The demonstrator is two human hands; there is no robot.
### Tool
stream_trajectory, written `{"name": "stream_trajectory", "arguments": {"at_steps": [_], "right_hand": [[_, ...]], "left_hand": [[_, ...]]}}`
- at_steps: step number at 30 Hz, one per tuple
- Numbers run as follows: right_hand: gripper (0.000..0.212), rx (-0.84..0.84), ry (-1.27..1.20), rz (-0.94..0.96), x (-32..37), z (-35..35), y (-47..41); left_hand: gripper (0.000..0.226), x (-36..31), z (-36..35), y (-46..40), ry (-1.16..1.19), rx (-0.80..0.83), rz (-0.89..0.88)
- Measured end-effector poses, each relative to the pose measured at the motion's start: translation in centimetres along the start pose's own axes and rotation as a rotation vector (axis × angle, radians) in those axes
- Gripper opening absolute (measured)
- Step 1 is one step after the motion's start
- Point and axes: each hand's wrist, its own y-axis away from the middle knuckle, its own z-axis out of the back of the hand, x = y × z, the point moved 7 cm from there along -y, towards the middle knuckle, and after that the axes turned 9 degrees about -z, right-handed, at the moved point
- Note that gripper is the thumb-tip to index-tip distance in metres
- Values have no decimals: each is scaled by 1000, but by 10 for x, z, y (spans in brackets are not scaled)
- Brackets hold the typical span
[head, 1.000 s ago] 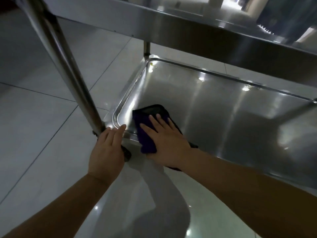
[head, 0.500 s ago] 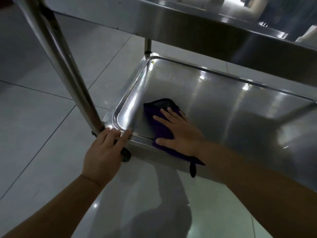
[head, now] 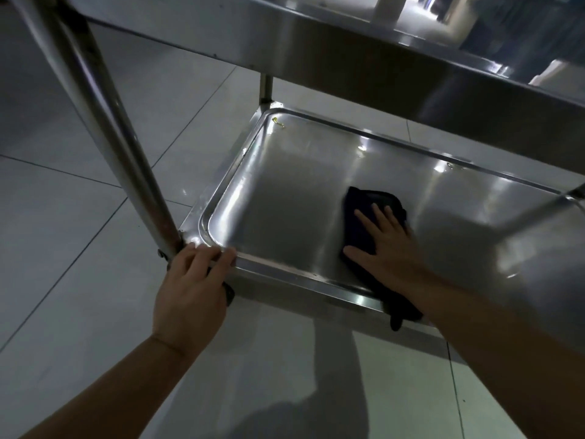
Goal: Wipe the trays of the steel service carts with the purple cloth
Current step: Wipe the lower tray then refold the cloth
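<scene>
Now the right hand (head: 384, 248) presses flat, fingers spread, on the cloth (head: 364, 217) mid-tray (head: 285, 274); unwiped steel lies toward three o'clock; left hand (head: 193, 280) grips the seven-o'clock corner.

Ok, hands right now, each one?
Left hand: fingers curled over the lower tray rim, gripping it.
Right hand: open, flat, pressing the purple cloth.
</scene>
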Motion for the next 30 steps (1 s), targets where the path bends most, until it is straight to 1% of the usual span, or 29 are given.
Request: {"name": "stream_trajectory", "arguments": {"at_steps": [5,9,11,14,16,19,21,24,25,28,30], "right_hand": [[82,57,35,196,114,-13,-27],[77,61,7,314,194,-18,-43],[76,51,4,342,218,-19,-47],[75,38,-11,348,225,-19,-48],[74,26,-16,338,214,-18,-49],[72,-16,-36,231,168,-12,-54],[72,-30,-28,154,124,-8,-55],[72,-40,-15,49,52,-1,-47],[72,-36,-25,17,30,0,-42],[72,-35,-54,-87,-25,4,-24],[71,-41,-51,-144,-49,6,-14]], "left_hand": [[40,1,4,0,32,-24,11],[35,1,6,-1,21,-11,-22],[35,0,5,-2,-15,15,-44],[40,1,0,0,-90,75,-91],[43,2,0,2,-125,101,-107],[42,-3,3,0,-107,96,-131],[42,-8,6,-6,-93,102,-76],[38,-12,9,-26,-78,66,61],[36,-17,7,-36,-73,58,68],[31,-39,-10,-69,-12,100,-29],[33,-50,-25,-79,42,149,-72]]}}
